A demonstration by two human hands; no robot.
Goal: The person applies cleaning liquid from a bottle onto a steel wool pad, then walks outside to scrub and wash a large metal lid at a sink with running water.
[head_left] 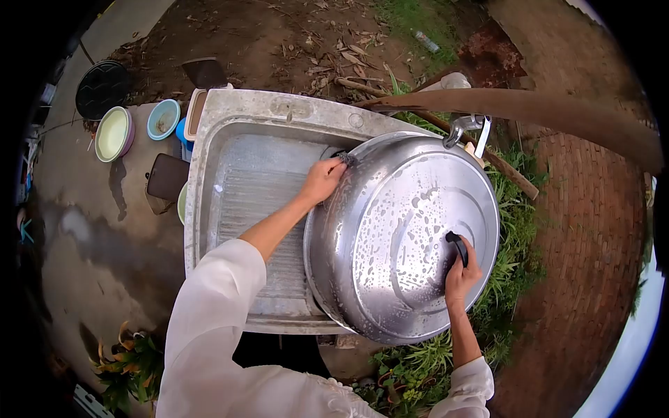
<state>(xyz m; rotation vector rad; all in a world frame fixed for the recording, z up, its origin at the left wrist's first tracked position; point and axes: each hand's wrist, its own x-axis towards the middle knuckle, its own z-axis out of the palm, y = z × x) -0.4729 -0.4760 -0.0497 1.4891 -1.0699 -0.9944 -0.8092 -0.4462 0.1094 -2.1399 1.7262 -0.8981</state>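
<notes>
- Lid (380, 216): one, large, round, silvery metal, ringed face, speckled with water drops; sits tilted over the right end of the sink, hiding that end and reaching past its right edge.
- Handle (458, 248): one, black, fixed to the face of the lid, right of its middle.
- Right hand (462, 276): fingers wrapped round the handle, gripping it.
- Scrubber (347, 159): one, grey, wiry, at the far left side of the lid.
- Left hand (325, 179): fingers closed on the scrubber, pinching it beside the lid's wall.
- Sink (240, 104): one, pale and weathered, with a ridged floor showing left of the lid.
- Tap (467, 129): one, metal, just beyond the lid's far right edge.
- Green bowl (113, 134): one, purplish outside, on the ground, far left.
- Blue bowl (164, 119): one, between the green bowl and the sink.
- Bottle (426, 42): one, clear, lying on the ground at the far side.
- Plants (509, 279): leafy, green, along the right of the lid.
- Paving (578, 244): brick, reddish, farther right, beyond the plants.
</notes>
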